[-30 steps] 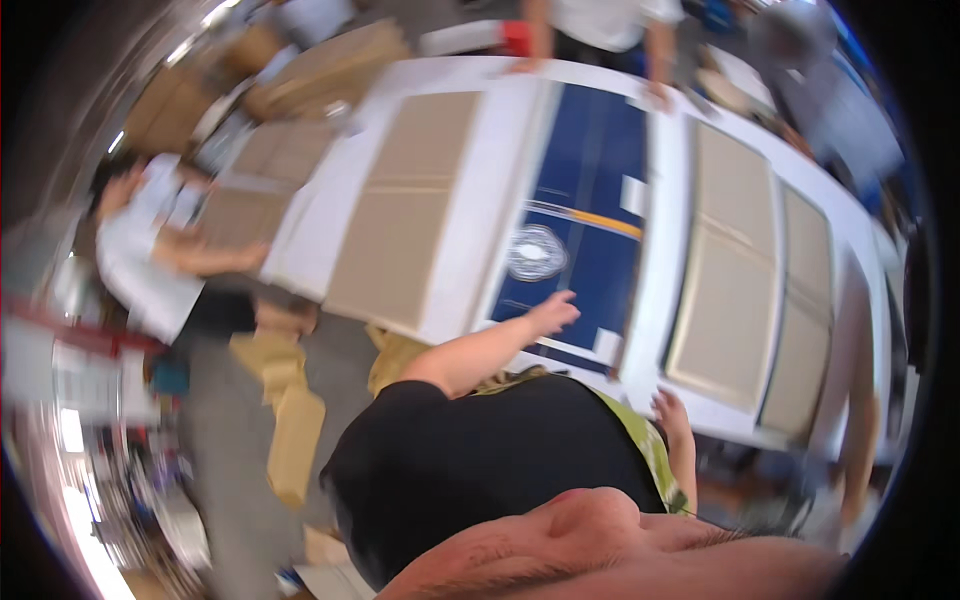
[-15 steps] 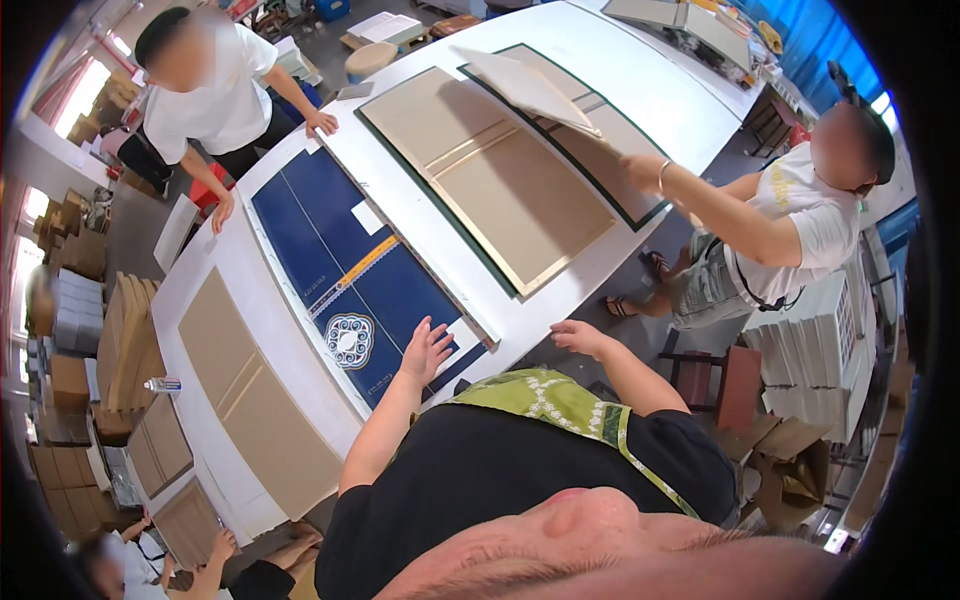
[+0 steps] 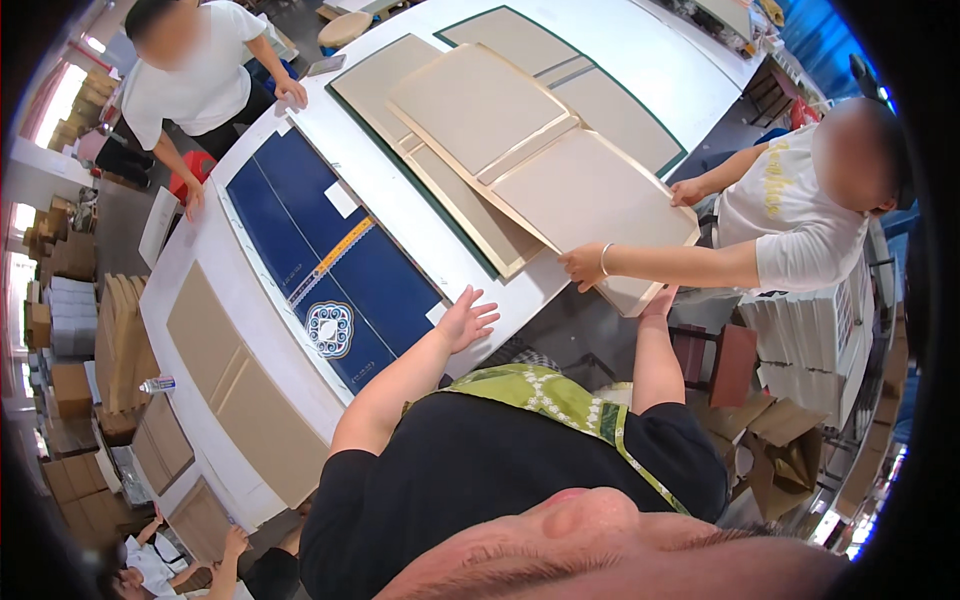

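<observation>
To handle the long beige panel (image 3: pixel 600 185) well, it would probably help to support it from underneath and keep it level, lest it bend at its pale crosswise band (image 3: pixel 530 153). It slants over a green-edged panel (image 3: pixel 375 85) on the white table (image 3: pixel 520 308), long axis from upper left to lower right, near end toward the co-worker's hands (image 3: pixel 583 266) gripping it. The wearer's right hand (image 3: pixel 657 303) is at that end's edge (fingers partly hidden; grip impossible to tell), the left hand (image 3: pixel 468 322) spread and empty.
</observation>
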{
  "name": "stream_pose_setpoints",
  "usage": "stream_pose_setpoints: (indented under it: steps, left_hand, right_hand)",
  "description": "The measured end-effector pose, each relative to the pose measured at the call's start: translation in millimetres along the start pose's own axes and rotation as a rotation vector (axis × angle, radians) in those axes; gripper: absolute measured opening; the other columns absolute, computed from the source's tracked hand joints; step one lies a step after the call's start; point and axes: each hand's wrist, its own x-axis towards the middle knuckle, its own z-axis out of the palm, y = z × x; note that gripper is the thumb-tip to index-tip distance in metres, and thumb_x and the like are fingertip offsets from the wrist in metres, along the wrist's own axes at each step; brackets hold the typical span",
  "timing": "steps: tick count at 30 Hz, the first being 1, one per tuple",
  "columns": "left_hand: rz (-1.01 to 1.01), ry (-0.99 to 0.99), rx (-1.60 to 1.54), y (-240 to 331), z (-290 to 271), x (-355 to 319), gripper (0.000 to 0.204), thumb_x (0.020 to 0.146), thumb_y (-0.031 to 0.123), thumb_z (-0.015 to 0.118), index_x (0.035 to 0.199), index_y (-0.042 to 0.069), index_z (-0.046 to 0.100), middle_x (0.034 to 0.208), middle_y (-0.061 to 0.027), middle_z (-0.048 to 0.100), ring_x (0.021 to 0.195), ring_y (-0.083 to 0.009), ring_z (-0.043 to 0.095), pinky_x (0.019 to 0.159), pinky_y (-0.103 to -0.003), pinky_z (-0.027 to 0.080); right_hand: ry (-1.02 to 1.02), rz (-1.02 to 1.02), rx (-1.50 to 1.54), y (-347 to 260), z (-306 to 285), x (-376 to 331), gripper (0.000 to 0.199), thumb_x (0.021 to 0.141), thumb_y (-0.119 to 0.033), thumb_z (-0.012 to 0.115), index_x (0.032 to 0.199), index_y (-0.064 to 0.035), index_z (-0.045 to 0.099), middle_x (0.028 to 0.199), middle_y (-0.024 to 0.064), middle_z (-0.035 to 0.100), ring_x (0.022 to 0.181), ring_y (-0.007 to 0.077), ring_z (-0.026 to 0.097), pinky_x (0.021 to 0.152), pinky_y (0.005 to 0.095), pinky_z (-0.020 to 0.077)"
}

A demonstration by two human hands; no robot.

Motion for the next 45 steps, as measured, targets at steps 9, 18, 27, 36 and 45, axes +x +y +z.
stream_pose_setpoints:
  steps: [9, 18, 27, 36, 45]
  left_hand:
    - [-0.105, -0.013, 0.048, -7.4, 19.7, 33.8, 0.074, 0.091, 0.059, 0.032, 0.146, 0.018, 0.006, 0.143, -0.0162, 0.03, 0.126, -0.0308, 0.039, 0.097, -0.042, 0.036]
    - [0.019, -0.071, -0.128, 2.1, 18.3, 34.9, 0.043, 0.094, 0.022, 0.042, 0.134, 0.008, 0.033, 0.127, -0.0136, 0.05, 0.115, -0.0282, 0.052, 0.094, -0.044, 0.046]
    - [0.088, 0.249, -0.047, 7.6, -1.6, 7.7, 0.041, 0.087, -0.002, 0.042, 0.128, 0.001, 0.038, 0.121, -0.017, 0.053, 0.109, -0.0293, 0.056, 0.093, -0.041, 0.047]
    - [0.155, 0.269, -0.044, 18.5, -11.5, -10.6, 0.036, 0.085, -0.003, 0.043, 0.121, -0.004, 0.047, 0.115, -0.0197, 0.057, 0.104, -0.0308, 0.059, 0.089, -0.043, 0.049]
    - [0.34, 0.223, 0.012, 45.7, -12.9, -68.9, 0.038, 0.087, -0.002, 0.048, 0.124, -0.001, 0.044, 0.119, -0.0158, 0.055, 0.105, -0.0273, 0.058, 0.089, -0.04, 0.05]
  right_hand:
    - [0.227, 0.497, -0.439, 30.4, -55.2, 24.6, 0.04, 0.089, -0.02, 0.051, 0.125, -0.0024, 0.045, 0.118, 0.0141, 0.056, 0.109, 0.0311, 0.054, 0.094, 0.0481, 0.0438]
    - [0.024, 0.745, -0.056, 114.5, 5.6, -138.1, 0.042, 0.092, -0.022, 0.047, 0.129, -0.0038, 0.041, 0.132, 0.0135, 0.046, 0.121, 0.0294, 0.043, 0.104, 0.0458, 0.0326]
    - [0.201, 0.35, -0.225, 2.4, -60.9, -12.7, 0.06, 0.088, -0.059, 0.041, 0.118, -0.0086, 0.049, 0.124, 0.0093, 0.053, 0.117, 0.0254, 0.049, 0.095, 0.0444, 0.0413]
    - [-0.437, 0.857, -0.934, 19.9, 7.4, 76.6, 0.037, 0.087, -0.018, 0.058, 0.121, -0.0071, 0.051, 0.111, 0.007, 0.062, 0.097, 0.021, 0.062, 0.085, 0.0354, 0.0506]
    - [-0.406, 0.913, -0.894, 26.5, 58.3, 37.0, 0.041, 0.086, -0.003, 0.05, 0.126, -0.0005, 0.044, 0.116, 0.0152, 0.058, 0.103, 0.0258, 0.06, 0.086, 0.0394, 0.0511]
